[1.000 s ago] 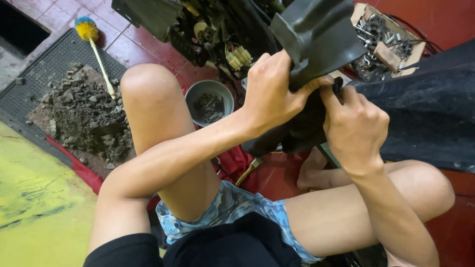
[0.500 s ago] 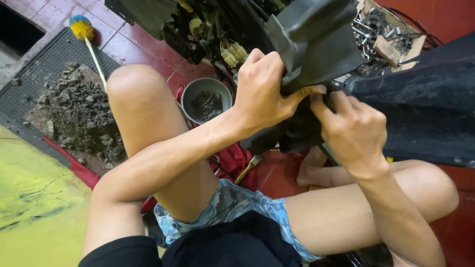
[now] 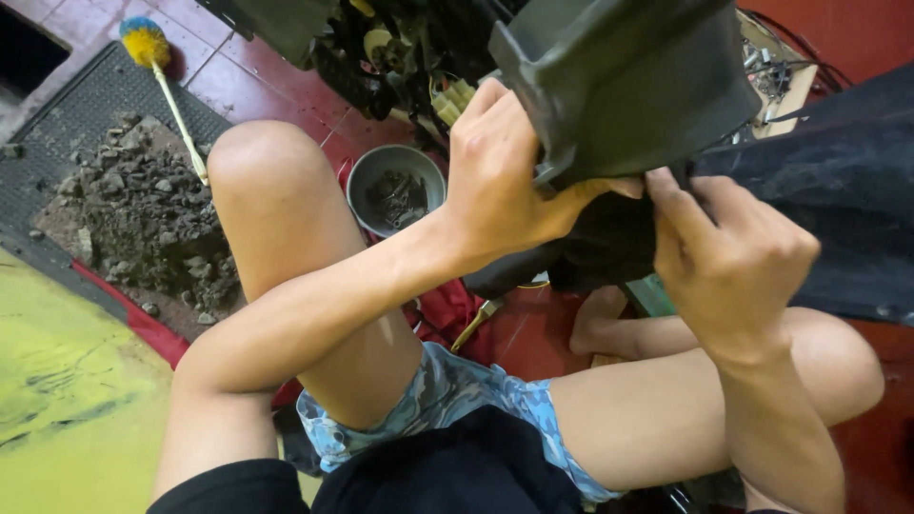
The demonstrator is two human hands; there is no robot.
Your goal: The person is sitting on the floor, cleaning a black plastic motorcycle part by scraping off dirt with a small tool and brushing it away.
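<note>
A dark grey plastic panel (image 3: pixel 628 76) of a vehicle body hangs in front of me at the top right. My left hand (image 3: pixel 505 181) grips its lower left edge, thumb stretched under the rim. My right hand (image 3: pixel 733 257) is closed just right of it, fingers pinching at the seam between the grey panel and a black textured panel (image 3: pixel 828 209). What the right fingers hold is hidden. I sit low with my knees raised beneath both arms.
A round metal bowl (image 3: pixel 367 190) with small dark parts stands on the red tiled floor. A heap of rubble (image 3: pixel 143 219) lies on a black mat to the left, with a yellow-and-blue brush (image 3: pixel 148 43). Exposed engine parts and wiring (image 3: pixel 400 48) show at top centre.
The view has shifted slightly down and left. Both hands stay at the panel seam; my right hand has closed tighter at the joint.
</note>
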